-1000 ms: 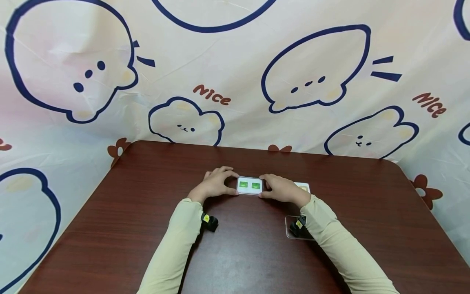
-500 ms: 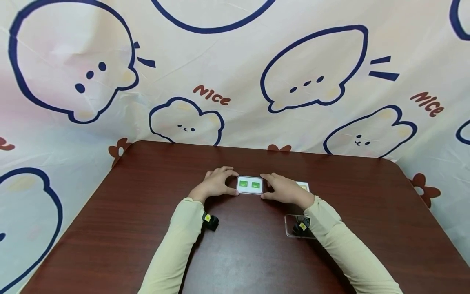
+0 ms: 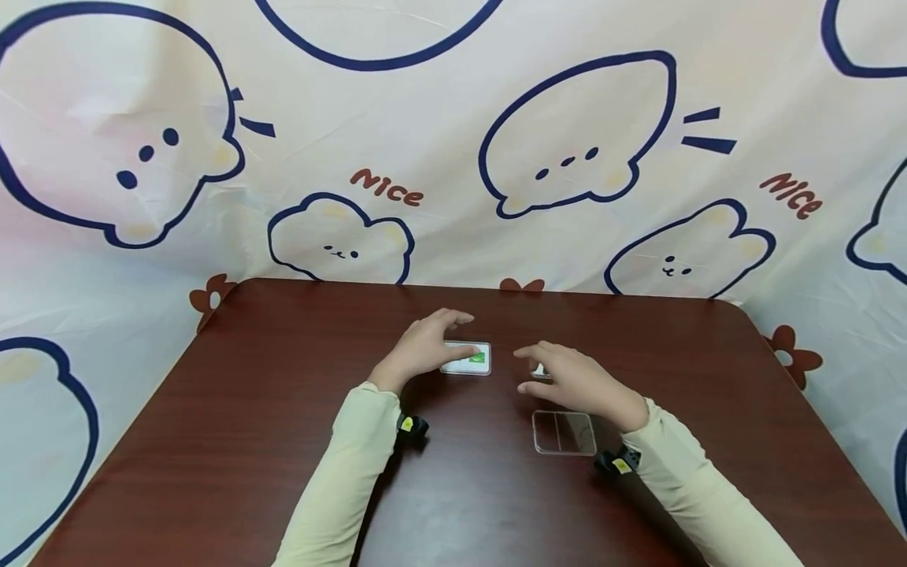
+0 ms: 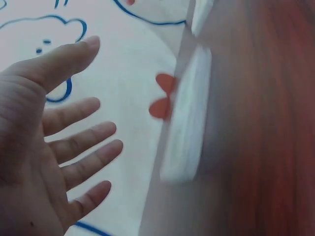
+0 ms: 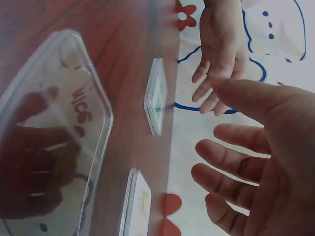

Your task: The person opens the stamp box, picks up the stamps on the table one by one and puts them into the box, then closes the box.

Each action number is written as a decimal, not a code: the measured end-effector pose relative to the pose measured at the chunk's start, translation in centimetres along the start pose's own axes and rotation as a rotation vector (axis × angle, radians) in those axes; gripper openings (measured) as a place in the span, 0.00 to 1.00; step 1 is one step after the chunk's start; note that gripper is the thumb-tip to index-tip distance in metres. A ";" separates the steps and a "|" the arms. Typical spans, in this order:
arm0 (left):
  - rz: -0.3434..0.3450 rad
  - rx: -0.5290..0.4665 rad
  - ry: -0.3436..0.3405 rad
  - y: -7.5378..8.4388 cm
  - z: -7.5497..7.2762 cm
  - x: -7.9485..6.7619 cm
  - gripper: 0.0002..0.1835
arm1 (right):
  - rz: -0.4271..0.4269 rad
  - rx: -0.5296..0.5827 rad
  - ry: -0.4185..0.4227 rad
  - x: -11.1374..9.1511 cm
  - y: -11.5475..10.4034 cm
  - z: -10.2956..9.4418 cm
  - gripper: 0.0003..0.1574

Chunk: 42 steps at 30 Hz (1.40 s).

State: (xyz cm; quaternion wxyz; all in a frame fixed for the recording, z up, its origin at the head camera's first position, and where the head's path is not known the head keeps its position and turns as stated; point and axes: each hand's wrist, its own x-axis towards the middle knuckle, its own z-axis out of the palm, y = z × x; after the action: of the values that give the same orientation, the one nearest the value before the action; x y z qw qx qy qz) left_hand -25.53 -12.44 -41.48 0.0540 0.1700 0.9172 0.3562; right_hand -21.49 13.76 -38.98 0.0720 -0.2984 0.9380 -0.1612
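A small flat white box (image 3: 485, 367) with a green picture on top lies on the table; its rim looks clear. Over its left part hovers my left hand (image 3: 420, 351), thumb and fingers spread, gripping nothing. My right hand (image 3: 579, 381) is held to the right of the box, fingers extended and apart from it. Partly hidden beneath that hand is a second white piece (image 3: 540, 372), seen in the right wrist view as a flat card-like stack (image 5: 141, 209) with a yellowish print. A clear plastic lid or tray (image 3: 564, 435) lies nearer, by my right wrist.
The dark brown wooden table (image 3: 453, 488) carries these things. Behind it hangs a pale cloth (image 3: 453, 142) with blue cartoon outlines, which also runs down both sides. Each wrist wears a black camera, such as the left one (image 3: 413, 429).
Both hands have come off the white box with the green pictures. The left has lifted slightly over it, and the right has drawn away to the right, uncovering the clear plastic piece.
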 end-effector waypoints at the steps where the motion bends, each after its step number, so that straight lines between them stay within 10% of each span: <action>1: 0.016 -0.017 0.005 0.5 0.2 0.3 0.33 | 0.004 -0.003 -0.003 -0.6 0.2 -0.1 0.34; 18: 0.076 -0.033 -0.118 4.2 4.8 3.6 0.37 | 0.114 0.025 -0.145 -7.9 4.4 0.2 0.50; 42: 0.085 0.108 -0.211 4.6 7.3 5.7 0.35 | 0.120 -0.021 -0.147 -8.4 4.8 1.7 0.42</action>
State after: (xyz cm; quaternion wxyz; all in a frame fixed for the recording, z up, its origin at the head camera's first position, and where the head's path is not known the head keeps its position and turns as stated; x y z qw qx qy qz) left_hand -27.99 -2.62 -43.71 0.1259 0.2481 0.9161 0.2885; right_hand -16.86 21.99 -41.88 0.1468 -0.2536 0.9479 -0.1246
